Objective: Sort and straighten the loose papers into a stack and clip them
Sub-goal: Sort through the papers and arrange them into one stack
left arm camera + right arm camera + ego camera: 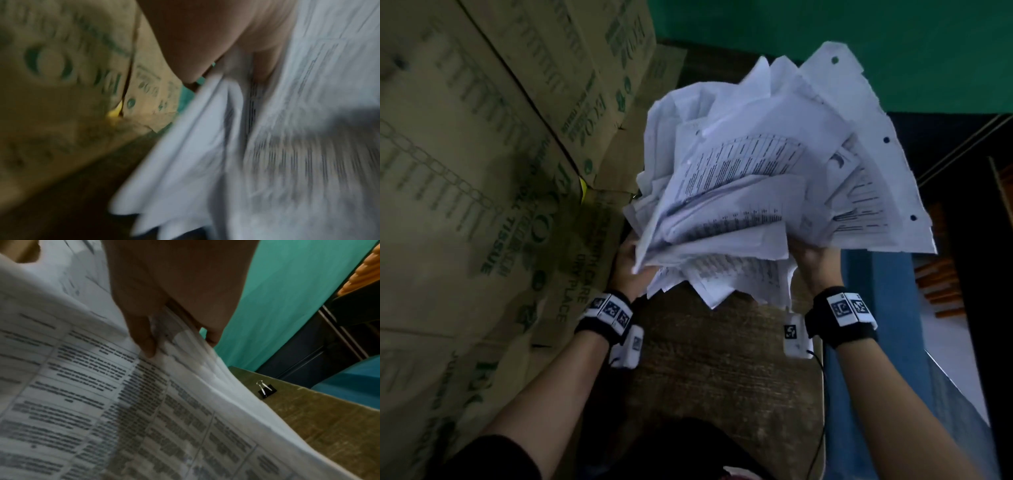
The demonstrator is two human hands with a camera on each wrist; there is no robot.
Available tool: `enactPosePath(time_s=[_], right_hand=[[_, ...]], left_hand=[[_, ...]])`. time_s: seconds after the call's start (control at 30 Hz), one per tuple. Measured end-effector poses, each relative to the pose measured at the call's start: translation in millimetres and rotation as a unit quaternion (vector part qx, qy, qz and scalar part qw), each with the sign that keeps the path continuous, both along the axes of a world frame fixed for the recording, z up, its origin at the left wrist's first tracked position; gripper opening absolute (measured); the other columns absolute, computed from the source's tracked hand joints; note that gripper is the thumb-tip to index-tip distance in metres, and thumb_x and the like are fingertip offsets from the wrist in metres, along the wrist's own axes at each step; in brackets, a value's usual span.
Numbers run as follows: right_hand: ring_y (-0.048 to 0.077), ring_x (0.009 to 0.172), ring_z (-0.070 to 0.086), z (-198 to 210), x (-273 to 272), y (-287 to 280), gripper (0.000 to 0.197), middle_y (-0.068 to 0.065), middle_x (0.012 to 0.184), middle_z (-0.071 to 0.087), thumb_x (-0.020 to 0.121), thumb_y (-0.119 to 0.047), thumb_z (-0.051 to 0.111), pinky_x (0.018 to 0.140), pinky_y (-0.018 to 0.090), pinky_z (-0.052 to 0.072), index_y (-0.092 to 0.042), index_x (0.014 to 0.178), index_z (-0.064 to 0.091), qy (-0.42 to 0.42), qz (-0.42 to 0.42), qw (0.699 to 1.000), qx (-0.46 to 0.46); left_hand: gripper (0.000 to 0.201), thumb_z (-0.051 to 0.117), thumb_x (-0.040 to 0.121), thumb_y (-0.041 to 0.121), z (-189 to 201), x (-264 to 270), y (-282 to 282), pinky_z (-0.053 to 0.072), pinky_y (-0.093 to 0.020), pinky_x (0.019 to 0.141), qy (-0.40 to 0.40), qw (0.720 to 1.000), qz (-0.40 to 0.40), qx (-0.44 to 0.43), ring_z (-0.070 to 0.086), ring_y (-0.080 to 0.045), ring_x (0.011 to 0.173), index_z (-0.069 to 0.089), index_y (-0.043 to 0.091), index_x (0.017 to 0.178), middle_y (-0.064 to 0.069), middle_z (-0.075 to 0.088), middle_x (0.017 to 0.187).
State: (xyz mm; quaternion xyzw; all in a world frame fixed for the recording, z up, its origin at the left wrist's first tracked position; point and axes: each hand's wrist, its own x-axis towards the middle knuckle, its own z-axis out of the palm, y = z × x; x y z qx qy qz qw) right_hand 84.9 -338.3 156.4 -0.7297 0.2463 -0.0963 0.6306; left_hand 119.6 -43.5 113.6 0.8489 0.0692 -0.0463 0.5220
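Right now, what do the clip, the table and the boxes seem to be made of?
Binder clip: probably black painted metal with shiny wire handles. Table: apparently wood, matt, grain showing. Boxes: brown cardboard, dull, printed green, flap seams visible.

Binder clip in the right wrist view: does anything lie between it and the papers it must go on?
Nothing visible does. The binder clip lies alone on the wooden table, beside the overhanging edge of the papers, which both hands hold up.

Dim room: green wall, stacked cardboard boxes, brown wooden table.
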Motion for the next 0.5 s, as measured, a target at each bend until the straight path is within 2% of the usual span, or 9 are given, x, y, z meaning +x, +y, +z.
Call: enactPosePath(time_s=[0.03, 0.07, 0.13, 0.23, 0.37, 0.4, 0.43, 0.47, 0.5], right_hand=[[0.000, 0.092, 0.065, 2.2, -1.9, 0.4, 0.051, 0.009, 0.117, 0.064, 0.078, -0.010, 0.078, 0.079, 0.019, 0.053, 0.001, 0.123, 0.057, -0.003, 0.013, 1.000, 0.010], [-0.007, 0.086, 0.065, -0.4, -2.7, -0.4, 0.056, 0.007, 0.115, 0.065, 0.075, -0.019, 0.082, 0.076, 0.016, 0.052, 0.001, 0.122, 0.059, 0.004, 0.031, 0.999, 0.018], [-0.004, 0.091, 0.067, -2.0, -1.2, 2.3, 0.054, 0.002, 0.113, 0.067, 0.072, -0.025, 0.084, 0.079, 0.017, 0.053, -0.006, 0.118, 0.064, 0.014, 0.020, 0.999, 0.048], [0.015, 0.105, 0.065, 3.0, 5.5, 10.3, 0.031, 0.001, 0.110, 0.067, 0.076, -0.016, 0.080, 0.084, 0.023, 0.052, -0.015, 0.103, 0.064, -0.002, -0.027, 1.000, 0.005], [0.014, 0.100, 0.064, 6.0, 7.6, 15.0, 0.042, 0.005, 0.113, 0.067, 0.077, -0.007, 0.077, 0.089, 0.039, 0.056, -0.006, 0.115, 0.060, -0.039, -0.047, 0.998, -0.029], [0.015, 0.102, 0.064, 6.8, 6.9, 16.0, 0.044, 0.003, 0.113, 0.067, 0.076, -0.008, 0.078, 0.090, 0.041, 0.056, -0.009, 0.116, 0.059, -0.041, -0.054, 0.998, -0.019], [0.015, 0.104, 0.064, 10.8, 6.7, 17.6, 0.047, 0.002, 0.114, 0.066, 0.076, -0.009, 0.079, 0.091, 0.041, 0.055, -0.011, 0.118, 0.058, -0.048, -0.059, 0.997, -0.012], [0.016, 0.106, 0.063, 11.7, 6.5, 18.3, 0.050, 0.003, 0.117, 0.065, 0.076, -0.008, 0.080, 0.093, 0.042, 0.054, -0.011, 0.120, 0.056, -0.051, -0.059, 0.997, -0.004], [0.018, 0.109, 0.062, 13.0, 6.8, 19.8, 0.052, 0.005, 0.119, 0.064, 0.076, -0.007, 0.079, 0.095, 0.043, 0.054, -0.010, 0.122, 0.055, -0.055, -0.054, 0.997, 0.005]], left_hand=[[0.015, 0.069, 0.082, 0.005, 10.6, 1.5, -6.8, 0.052, -0.029, 0.088, -0.028, 0.999, 0.009, -0.045, 0.065, -0.015, 0.102, 0.066, 0.017, 0.092, -0.012, 0.068, 0.107], [0.028, 0.068, 0.083, -0.002, 18.7, 3.9, -12.8, 0.052, -0.018, 0.083, -0.064, 0.994, -0.001, -0.084, 0.065, 0.002, 0.099, 0.066, 0.025, 0.092, 0.000, 0.068, 0.107], [0.039, 0.062, 0.086, -0.007, 34.2, 5.1, -23.0, 0.045, -0.005, 0.085, -0.109, 0.987, -0.033, -0.114, 0.057, 0.015, 0.105, 0.063, 0.025, 0.109, 0.016, 0.061, 0.114], [0.033, 0.051, 0.093, -0.005, 28.5, 6.6, -32.4, 0.047, -0.009, 0.085, -0.090, 0.987, -0.030, -0.133, 0.058, -0.003, 0.115, 0.061, 0.008, 0.121, 0.007, 0.063, 0.116], [0.033, 0.036, 0.088, -0.022, 21.8, 1.9, -25.5, 0.044, -0.003, 0.067, -0.022, 0.985, -0.027, -0.169, 0.062, 0.012, 0.069, 0.052, -0.001, 0.108, 0.020, 0.067, 0.066], [0.029, 0.041, 0.084, -0.023, 21.7, -0.7, -20.1, 0.043, -0.002, 0.065, -0.010, 0.983, -0.050, -0.175, 0.061, 0.009, 0.065, 0.052, -0.008, 0.107, 0.028, 0.062, 0.063], [0.025, 0.051, 0.079, -0.019, 21.7, -3.1, -16.6, 0.043, -0.003, 0.066, 0.007, 0.981, -0.083, -0.174, 0.058, 0.005, 0.066, 0.055, -0.013, 0.103, 0.006, 0.065, 0.061], [0.023, 0.059, 0.077, -0.009, 19.1, -4.0, -16.3, 0.043, -0.006, 0.067, 0.027, 0.983, -0.112, -0.145, 0.056, 0.001, 0.070, 0.059, -0.011, 0.099, -0.015, 0.064, 0.080], [0.023, 0.068, 0.075, 0.000, 18.2, -4.0, -17.5, 0.043, -0.008, 0.069, 0.047, 0.984, -0.127, -0.112, 0.056, 0.000, 0.075, 0.063, -0.001, 0.098, 0.000, 0.066, 0.078]])
